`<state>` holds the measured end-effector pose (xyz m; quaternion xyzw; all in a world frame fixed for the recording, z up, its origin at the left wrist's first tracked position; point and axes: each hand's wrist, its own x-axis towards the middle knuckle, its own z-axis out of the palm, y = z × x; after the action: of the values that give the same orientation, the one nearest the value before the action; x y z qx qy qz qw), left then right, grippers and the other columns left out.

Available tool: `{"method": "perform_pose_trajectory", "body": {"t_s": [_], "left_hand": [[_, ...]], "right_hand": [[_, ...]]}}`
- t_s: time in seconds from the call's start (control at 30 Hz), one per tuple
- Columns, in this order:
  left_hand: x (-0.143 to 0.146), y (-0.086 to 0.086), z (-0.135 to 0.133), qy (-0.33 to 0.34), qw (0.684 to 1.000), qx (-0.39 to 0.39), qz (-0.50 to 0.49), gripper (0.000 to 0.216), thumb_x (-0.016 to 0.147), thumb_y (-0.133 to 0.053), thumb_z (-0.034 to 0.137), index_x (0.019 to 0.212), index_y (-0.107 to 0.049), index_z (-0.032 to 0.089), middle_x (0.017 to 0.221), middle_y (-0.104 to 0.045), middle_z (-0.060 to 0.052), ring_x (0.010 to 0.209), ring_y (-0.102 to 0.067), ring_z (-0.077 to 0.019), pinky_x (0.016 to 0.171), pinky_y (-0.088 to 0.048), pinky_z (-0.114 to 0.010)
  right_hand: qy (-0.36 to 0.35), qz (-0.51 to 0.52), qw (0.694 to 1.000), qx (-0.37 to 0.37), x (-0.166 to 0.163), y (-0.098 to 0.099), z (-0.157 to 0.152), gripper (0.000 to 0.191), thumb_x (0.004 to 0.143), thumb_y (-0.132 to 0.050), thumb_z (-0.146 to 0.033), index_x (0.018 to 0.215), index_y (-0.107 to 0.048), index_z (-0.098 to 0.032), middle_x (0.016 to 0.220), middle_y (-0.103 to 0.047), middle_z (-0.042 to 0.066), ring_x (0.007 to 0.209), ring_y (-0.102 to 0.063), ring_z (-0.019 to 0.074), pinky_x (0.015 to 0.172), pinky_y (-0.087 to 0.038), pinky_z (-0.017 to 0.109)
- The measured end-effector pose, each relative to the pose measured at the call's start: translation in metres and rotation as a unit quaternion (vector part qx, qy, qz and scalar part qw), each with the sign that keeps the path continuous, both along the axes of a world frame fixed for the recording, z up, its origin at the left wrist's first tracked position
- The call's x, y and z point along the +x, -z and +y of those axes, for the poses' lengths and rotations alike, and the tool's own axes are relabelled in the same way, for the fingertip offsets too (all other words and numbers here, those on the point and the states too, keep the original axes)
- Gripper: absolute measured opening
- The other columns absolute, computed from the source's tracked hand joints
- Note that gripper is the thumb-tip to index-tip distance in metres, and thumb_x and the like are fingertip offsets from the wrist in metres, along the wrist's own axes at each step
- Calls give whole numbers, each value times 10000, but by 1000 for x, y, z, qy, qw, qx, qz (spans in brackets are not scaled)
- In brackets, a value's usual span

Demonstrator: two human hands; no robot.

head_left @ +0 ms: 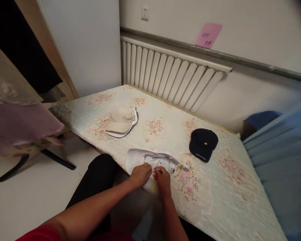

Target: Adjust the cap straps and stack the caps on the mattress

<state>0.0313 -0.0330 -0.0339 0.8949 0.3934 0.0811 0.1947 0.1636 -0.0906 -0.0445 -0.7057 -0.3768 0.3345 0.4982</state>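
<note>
A white baseball cap [163,161] lies with its hollow inside turned up at the bed's near edge, its brim [132,160] pointing left. My left hand [141,174] is closed on the cap's near rim, by the brim. Just to the right of it, my right hand [163,176] pinches at the same rim with bent fingers. What exactly lies between the fingertips is too small to make out. Further back on the left is a stack of caps with a beige cap [120,118] on top. A dark navy cap [204,144] rests to the right.
The caps lie on a bed [163,107] with a floral cover. Behind it stand a white radiator [163,70] and a wall with a pink note [209,35]. A blue curtain [286,160] hangs at the right. Draped clothes [20,124] are at the left.
</note>
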Motion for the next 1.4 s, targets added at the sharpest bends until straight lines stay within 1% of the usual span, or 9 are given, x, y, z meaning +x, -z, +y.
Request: {"method": "perform_pose_trajectory", "body": {"t_s": [0.13,0.4,0.53,0.8,0.9,1.0,1.13,1.27,1.4], "left_hand": [[-1,1,0,6,1000,5,-3,266,949,-353,322,897,-588,208,911,-614,-23,850,-595,-162,707,-415,-252],[-2,0,-1,2,1000,-5,6,265,948,-360,325,918,-596,209,918,-600,-25,857,-578,-154,729,-422,-243],[-3,2,-3,1,1000,-2,3,275,949,-355,333,917,-597,206,919,-598,-25,847,-576,-153,726,-421,-242],[-2,-1,-4,-7,1000,-11,-4,263,945,-364,317,902,-595,199,908,-596,-25,836,-572,-150,730,-418,-238],[-2,0,-5,-8,1000,-9,-4,269,948,-360,325,900,-593,200,908,-596,-24,832,-575,-151,717,-418,-239],[-3,1,-5,-10,1000,-3,-6,271,949,-359,329,895,-590,199,907,-596,-23,830,-576,-153,714,-420,-242],[-2,3,-4,-9,1000,-7,-7,283,953,-347,341,904,-588,201,917,-599,-27,841,-575,-155,719,-422,-243],[-1,3,-3,-10,1000,-15,3,285,951,-347,343,913,-592,200,932,-599,-36,854,-574,-157,733,-426,-247],[-1,0,-3,-10,1000,-19,7,286,952,-343,335,917,-595,204,932,-597,-36,868,-572,-156,750,-429,-250]], "right_hand": [[3,-6,1000,-1,-1,3,1,229,733,-481,-344,763,-649,-192,584,-633,5,546,-592,186,538,-452,278],[1,-18,1000,1,-3,0,0,209,742,-469,-325,735,-645,-211,642,-658,19,563,-599,186,547,-450,284],[-7,-16,1000,-2,-3,3,0,219,749,-461,-334,756,-641,-210,682,-675,35,559,-600,187,539,-458,289],[-52,-45,998,3,3,6,-3,161,709,-550,-303,788,-654,-210,707,-683,35,660,-620,201,648,-459,300],[-54,-67,996,8,3,4,-3,138,704,-557,-290,750,-655,-206,720,-679,44,681,-612,203,672,-446,305],[-52,-84,995,13,3,3,-2,118,705,-552,-278,693,-645,-206,709,-669,49,686,-596,202,675,-433,306],[-53,-84,995,17,3,5,-1,134,707,-531,-270,700,-653,-214,708,-670,37,683,-587,194,645,-432,289],[-49,-70,996,5,3,8,1,152,724,-500,-284,664,-626,-225,621,-645,13,600,-568,176,576,-420,269],[-45,-63,997,-9,3,9,4,168,727,-485,-299,599,-570,-230,551,-598,-17,540,-541,155,549,-403,255]]}}
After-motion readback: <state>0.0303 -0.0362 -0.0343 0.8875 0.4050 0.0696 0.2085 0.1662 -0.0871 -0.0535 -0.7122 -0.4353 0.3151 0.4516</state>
